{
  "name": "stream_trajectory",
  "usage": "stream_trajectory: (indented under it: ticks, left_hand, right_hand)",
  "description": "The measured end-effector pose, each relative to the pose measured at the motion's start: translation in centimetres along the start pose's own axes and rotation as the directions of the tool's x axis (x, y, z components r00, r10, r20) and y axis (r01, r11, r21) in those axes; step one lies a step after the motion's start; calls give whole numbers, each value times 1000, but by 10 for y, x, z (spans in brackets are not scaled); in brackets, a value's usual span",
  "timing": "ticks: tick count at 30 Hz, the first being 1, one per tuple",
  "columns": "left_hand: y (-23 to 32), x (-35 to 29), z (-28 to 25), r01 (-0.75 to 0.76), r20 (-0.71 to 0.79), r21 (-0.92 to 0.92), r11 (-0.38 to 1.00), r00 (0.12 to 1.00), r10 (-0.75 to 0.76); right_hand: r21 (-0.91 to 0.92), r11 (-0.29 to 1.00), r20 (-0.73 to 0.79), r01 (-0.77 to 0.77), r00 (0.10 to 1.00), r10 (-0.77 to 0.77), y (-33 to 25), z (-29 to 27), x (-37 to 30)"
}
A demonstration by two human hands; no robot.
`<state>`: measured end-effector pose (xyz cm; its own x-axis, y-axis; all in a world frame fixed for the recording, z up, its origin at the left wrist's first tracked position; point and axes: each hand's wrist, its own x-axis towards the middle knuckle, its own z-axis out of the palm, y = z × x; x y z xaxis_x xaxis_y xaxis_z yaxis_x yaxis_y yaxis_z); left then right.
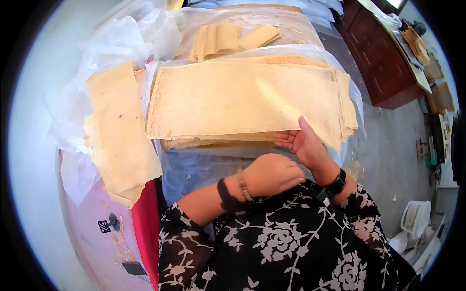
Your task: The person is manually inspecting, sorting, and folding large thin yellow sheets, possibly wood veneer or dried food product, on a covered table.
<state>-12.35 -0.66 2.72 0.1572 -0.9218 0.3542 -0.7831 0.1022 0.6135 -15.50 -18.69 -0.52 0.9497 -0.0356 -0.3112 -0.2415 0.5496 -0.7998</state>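
A broad, pale yellow, thin sheet, which looks like dried bean curd skin (pixel 218 99), lies on top of a stack of similar sheets (pixel 348 104) in front of me. A light streak crosses its right half. My right hand (pixel 310 150) is at the stack's front edge, thumb raised apart over the sheet and fingers bent at the edge. I see nothing held in it. Closer to my body, my left hand (pixel 272 175) hovers with its fingers curled together and slightly blurred, apart from the stack. No object shows in it.
More sheets (pixel 124 131) hang over the left side on clear plastic (pixel 73 174). Rolled or folded pieces (pixel 221 40) lie behind the stack. A dark phone-like object (pixel 134 268) and crumbs are on the pink surface at lower left. A dark red cabinet (pixel 383 58) and white tub (pixel 415 217) stand right.
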Motion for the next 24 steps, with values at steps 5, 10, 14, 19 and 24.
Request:
stream_trajectory:
  ticks: [5, 10, 14, 19, 24]
  left_hand:
    - [-53, -11, 23, 166, -275, 275, 947, 957, -88]
    - [-85, 10, -47, 834, -102, 341, 433, 491, -865]
    - [-116, -15, -53, 738, -494, 460, 494, 675, -548]
    - [-147, -31, -84, 839, -435, 278, 468, 544, -717]
    - [-185, -83, -122, 796, -669, -277, 538, 242, -702]
  right_hand:
    - [-305, 915, -330, 265, 872, -362, -24, 24, 13]
    - [-524, 669, 1, 527, 786, -618, -83, 81, 37]
    - [-405, 552, 97, 729, 634, -767, -109, 121, 38]
    - [-659, 177, 210, 731, 405, -890, -130, 132, 20]
    - [-377, 561, -11, 737, 602, -798, -150, 98, 18]
